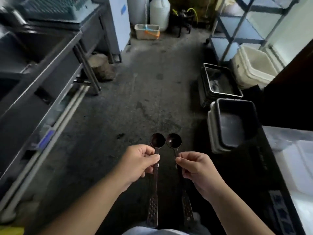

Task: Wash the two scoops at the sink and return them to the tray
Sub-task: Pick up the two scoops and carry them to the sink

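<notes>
I hold two dark, long-handled scoops side by side over the floor, bowls pointing away from me. My left hand (141,161) pinches the neck of the left scoop (157,140). My right hand (197,168) pinches the neck of the right scoop (174,140). Both bowls look empty and nearly touch each other. Each handle runs back toward my body and ends in a flat perforated grip. The steel sink unit (50,53) runs along the left side, blurred. No tray for the scoops is recognisable.
A dark wet concrete floor (144,92) stretches ahead. On the right stand stacked black bins (235,122), dark trays (220,82), white tubs (254,67) and a metal rack (245,28). A white jug (159,12) and a beige basket (147,32) sit at the far end.
</notes>
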The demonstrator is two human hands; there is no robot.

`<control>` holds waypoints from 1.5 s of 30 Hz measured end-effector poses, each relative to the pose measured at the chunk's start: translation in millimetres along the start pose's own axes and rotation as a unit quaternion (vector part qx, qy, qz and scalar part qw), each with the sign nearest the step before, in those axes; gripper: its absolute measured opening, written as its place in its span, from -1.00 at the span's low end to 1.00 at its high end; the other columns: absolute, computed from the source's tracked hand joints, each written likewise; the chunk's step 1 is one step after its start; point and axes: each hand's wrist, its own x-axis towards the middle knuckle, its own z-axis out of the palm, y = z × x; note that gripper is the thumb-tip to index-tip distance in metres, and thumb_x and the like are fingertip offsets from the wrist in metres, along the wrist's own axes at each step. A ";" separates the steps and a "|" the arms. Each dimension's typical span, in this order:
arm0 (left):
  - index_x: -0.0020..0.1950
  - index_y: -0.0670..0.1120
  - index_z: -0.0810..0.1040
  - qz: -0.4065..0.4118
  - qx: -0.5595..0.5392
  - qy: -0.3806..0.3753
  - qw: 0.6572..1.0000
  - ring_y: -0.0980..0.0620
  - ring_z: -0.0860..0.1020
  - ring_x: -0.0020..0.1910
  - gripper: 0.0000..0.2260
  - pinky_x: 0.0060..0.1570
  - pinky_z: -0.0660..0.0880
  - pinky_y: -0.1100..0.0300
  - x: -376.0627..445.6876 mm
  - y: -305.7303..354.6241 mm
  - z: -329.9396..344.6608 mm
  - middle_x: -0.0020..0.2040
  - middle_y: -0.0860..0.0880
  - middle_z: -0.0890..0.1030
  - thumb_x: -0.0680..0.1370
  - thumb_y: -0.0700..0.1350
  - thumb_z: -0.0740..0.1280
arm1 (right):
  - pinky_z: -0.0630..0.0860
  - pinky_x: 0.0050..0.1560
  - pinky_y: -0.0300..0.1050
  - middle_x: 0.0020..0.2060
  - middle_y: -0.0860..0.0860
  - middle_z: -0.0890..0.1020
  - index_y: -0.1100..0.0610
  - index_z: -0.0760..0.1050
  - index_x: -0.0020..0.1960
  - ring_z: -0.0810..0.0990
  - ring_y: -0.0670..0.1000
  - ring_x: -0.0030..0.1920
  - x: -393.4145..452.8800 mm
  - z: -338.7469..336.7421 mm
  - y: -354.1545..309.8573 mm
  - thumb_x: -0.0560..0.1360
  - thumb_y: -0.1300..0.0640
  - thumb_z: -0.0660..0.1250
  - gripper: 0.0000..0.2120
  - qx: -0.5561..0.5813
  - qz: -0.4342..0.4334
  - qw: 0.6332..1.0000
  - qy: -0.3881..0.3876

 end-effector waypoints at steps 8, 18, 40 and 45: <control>-0.16 -0.13 0.63 -0.025 -0.101 0.200 0.974 0.17 0.52 -0.50 -0.95 -0.60 0.32 0.33 22.0 -12.3 -111.5 -0.41 0.02 0.66 0.50 -0.20 0.40 | 0.35 -0.47 -0.29 -0.52 -0.03 0.49 0.13 0.62 -0.40 0.41 -0.11 -0.48 132.6 113.9 -44.6 0.53 0.33 0.34 -0.66 -0.089 0.015 0.975 -0.201; -0.26 0.11 0.64 -0.059 -0.207 0.439 0.873 0.19 0.56 -0.44 -0.89 -0.55 0.35 0.32 39.1 -11.7 -203.4 -0.34 0.03 0.70 0.47 -0.06 0.41 | 0.36 -0.11 0.05 -0.25 0.19 0.53 0.38 0.56 -0.19 0.46 0.15 -0.18 270.7 257.5 -92.5 0.43 0.20 0.43 -0.79 -0.199 0.041 0.878 -0.433; -0.23 0.02 0.67 -0.087 -0.281 0.596 0.748 0.19 0.59 -0.45 -0.93 -0.56 0.36 0.39 44.9 -97.4 -538.2 -0.34 -0.01 0.70 0.46 -0.08 0.42 | 0.40 -0.40 -0.28 -0.49 -0.06 0.57 0.11 0.69 -0.28 0.48 -0.11 -0.46 383.3 659.5 -77.9 0.51 0.27 0.37 -0.77 -0.303 0.071 0.761 -0.570; -0.29 -0.04 0.64 -0.094 -0.302 0.591 0.742 0.23 0.49 -0.54 -0.85 -0.56 0.34 0.43 81.2 -113.4 -629.2 -0.49 0.07 0.60 0.48 -0.18 0.42 | 0.30 -0.43 -0.24 -0.50 0.01 0.50 0.13 0.67 -0.30 0.38 -0.06 -0.48 431.5 740.1 -75.6 0.50 0.31 0.37 -0.76 -0.299 0.085 0.763 -0.566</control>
